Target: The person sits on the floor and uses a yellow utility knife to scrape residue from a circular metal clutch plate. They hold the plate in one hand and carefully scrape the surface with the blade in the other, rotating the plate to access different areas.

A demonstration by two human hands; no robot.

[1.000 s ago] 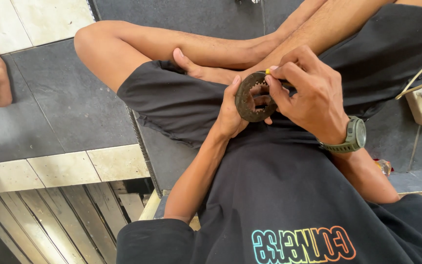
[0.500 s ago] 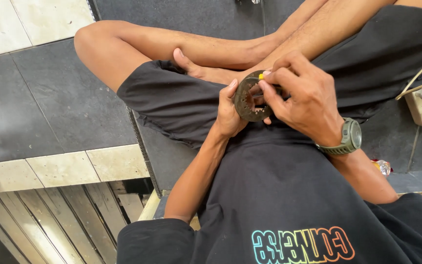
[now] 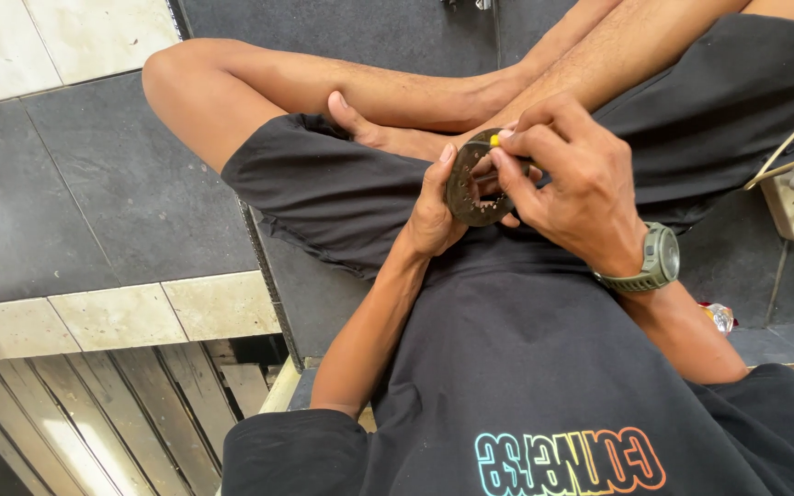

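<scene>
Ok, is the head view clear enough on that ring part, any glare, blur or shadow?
Head view: soft even daylight, no glare; the dark metal ring is sharp, held between left hand and right hand, though fingers cover its right side; straight lines bend slightly near the frame edges.

1. Even, soft daylight fills the scene; nothing is dim, and no lamp shows.
2. The pale tiles [image 3: 94,37] at upper left are brightest, nearly washed out; the dark floor slab [image 3: 66,184] carries a dull sheen rather than hard glare.
3. Shadows are faint and blurred at the edges; the deepest lies under the bent legs and in the folds of the black shirt [image 3: 544,367].
4. Focus is sharp at the centre; straight lines bow and stretch toward the corners, wide-lens fashion; no motion blur shows.
</scene>
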